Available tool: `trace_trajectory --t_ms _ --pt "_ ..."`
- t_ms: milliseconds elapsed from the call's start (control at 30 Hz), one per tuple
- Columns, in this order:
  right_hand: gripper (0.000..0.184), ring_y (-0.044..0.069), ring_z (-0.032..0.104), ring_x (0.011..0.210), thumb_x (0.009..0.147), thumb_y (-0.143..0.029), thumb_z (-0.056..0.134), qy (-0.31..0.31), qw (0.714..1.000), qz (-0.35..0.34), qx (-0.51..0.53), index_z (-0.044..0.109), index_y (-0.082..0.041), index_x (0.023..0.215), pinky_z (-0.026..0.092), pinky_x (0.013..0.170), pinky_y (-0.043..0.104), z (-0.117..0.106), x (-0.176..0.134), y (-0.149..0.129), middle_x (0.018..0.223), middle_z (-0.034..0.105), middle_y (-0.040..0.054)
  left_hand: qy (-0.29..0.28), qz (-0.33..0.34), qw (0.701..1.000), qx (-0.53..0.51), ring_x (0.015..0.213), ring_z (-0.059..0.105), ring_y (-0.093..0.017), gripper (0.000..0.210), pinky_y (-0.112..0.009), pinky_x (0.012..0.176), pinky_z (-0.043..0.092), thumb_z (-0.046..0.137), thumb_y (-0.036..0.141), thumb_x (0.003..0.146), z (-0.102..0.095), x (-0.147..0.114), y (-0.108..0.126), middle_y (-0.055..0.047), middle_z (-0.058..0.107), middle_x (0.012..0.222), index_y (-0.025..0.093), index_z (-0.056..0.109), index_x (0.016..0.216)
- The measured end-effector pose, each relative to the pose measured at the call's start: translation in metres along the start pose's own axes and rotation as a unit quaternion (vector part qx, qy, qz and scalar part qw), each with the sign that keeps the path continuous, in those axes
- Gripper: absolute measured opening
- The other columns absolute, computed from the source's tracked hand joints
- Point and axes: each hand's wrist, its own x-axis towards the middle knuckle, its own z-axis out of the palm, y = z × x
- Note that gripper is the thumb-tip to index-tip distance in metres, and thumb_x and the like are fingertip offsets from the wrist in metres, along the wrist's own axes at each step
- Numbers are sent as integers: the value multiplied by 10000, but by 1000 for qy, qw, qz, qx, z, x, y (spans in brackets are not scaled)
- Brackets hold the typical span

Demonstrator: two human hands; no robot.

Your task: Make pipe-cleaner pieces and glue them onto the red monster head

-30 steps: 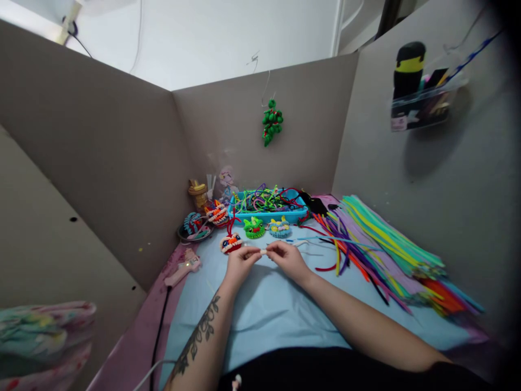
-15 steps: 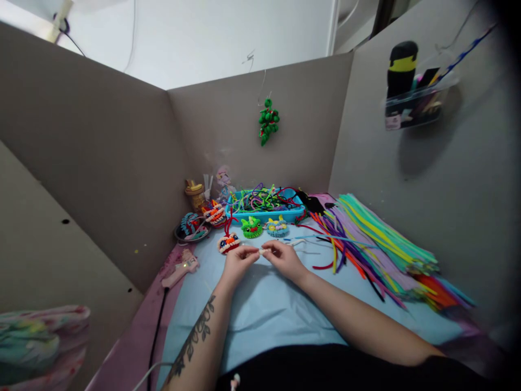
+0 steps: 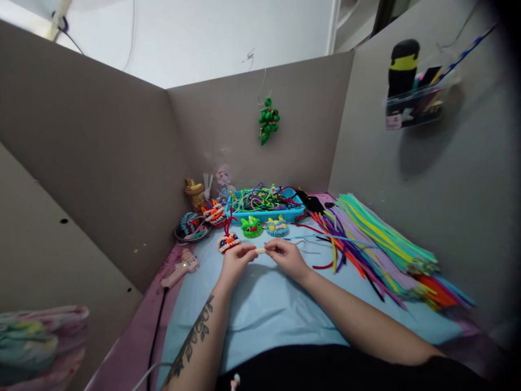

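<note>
Grey partition walls round desk (image 3: 260, 309), pale blue sheet on top. Small white fuzzy piece (image 3: 260, 251) sits between my fingertips, above sheet, near red-orange figure (image 3: 228, 242). Piece tiny, mostly covered by fingers; shape hard to make out. My left hand (image 3: 236, 260) pinches its left end, my right hand (image 3: 288, 256) pinches right end; hands close together. Pipe cleaner pile (image 3: 382, 244) lies to right.
</note>
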Motion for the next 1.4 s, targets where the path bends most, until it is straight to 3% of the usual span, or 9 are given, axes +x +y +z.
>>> trace_trajectory --t_ms 133,367,500,567,700,833,1100,1267,1400 --pt "118 161 604 664 793 -288 609 -19 1000 -10 1 676 -199 830 492 606 276 3 -1 -1 731 665 36 -9 3 1000 1 630 657 -182 302 -286 610 518 778 359 590 1 -2 3 -65 716 674 132 718 781" --pt "116 193 622 819 803 -243 589 -32 998 -48 -2 693 -224 757 501 776 351 3 0 -8 808 676 53 -18 0 1000 -2 609 658 -184 300 -289 598 514 763 369 614 3 -4 1 -65 705 644 124 713 780" --pt "117 183 619 762 796 -260 608 -38 999 -28 -15 706 -222 846 508 662 302 5 -1 -7 818 667 55 -16 16 1000 2 673 667 -200 355 -314 654 526 805 353 546 -2 -4 -2 -82 722 739 124 717 803" --pt "143 178 609 732 797 -256 598 -31 999 -12 -26 703 -214 885 495 630 290 3 0 -4 816 659 54 18 27 999 5 769 675 -218 418 -325 711 528 798 366 551 -14 1 -2 -102 724 868 126 704 880" --pt "220 185 588 764 829 -241 531 -12 999 17 -44 682 -200 983 474 670 310 -3 3 2 873 634 65 161 33 986 40 963 634 -223 400 -316 800 501 643 411 747 -53 25 2 -119 668 1073 138 633 1039" --pt "224 184 568 762 839 -247 510 -14 998 35 -45 679 -204 980 455 692 314 -6 5 2 857 611 55 182 -1 979 90 984 595 -210 311 -407 826 503 574 324 856 -70 60 9 -91 595 1146 144 572 1109" --pt "183 177 538 735 833 -356 553 -15 997 69 21 655 -206 850 426 652 282 -8 5 -4 801 590 30 129 7 989 78 932 602 -208 313 -387 779 521 547 332 873 -63 82 32 -70 595 1107 139 563 1119" --pt "289 148 560 672 819 -486 559 -49 983 118 130 598 -200 842 456 615 257 -5 6 -9 753 604 8 110 49 992 47 559 535 -109 297 -209 519 408 683 415 720 -46 62 47 26 593 592 126 624 687" --pt "352 146 596 642 785 -536 590 -103 965 151 189 606 -185 810 472 550 242 -2 3 -12 724 632 28 75 56 995 24 462 454 -78 329 -189 451 320 747 412 614 -12 43 42 49 524 465 140 582 529"
